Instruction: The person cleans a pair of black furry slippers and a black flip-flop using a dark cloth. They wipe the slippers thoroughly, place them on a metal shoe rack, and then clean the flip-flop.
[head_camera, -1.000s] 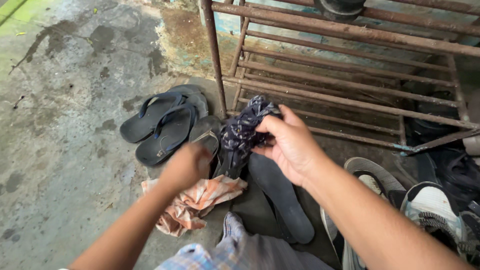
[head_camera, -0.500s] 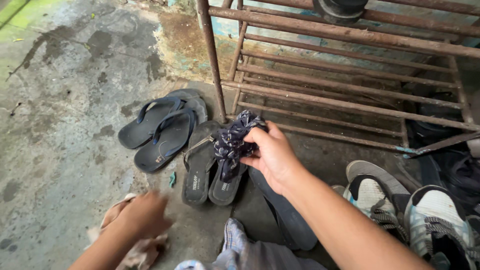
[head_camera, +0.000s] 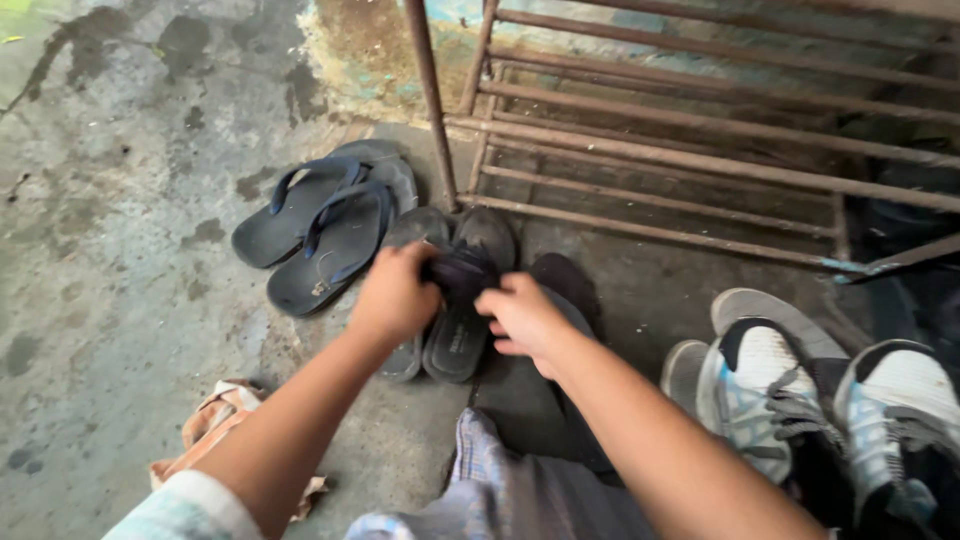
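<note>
Both hands meet over the 2 dark grey rubber flip-flops (head_camera: 455, 300) by the rusty metal rack (head_camera: 680, 150); your left hand (head_camera: 395, 295) and right hand (head_camera: 520, 318) pinch the dark patterned cloth (head_camera: 458, 270) between them; keep fingers clamped, bunch it tight, wipe along the straps.

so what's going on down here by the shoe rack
A person crouches on a stained concrete floor beside a rusty metal rack. Both the left hand and right hand grip a dark blue crumpled cloth over a pair of dark grey flip-flops. An orange checked rag lies by the left arm, and white mesh sneakers sit to the right.
</note>
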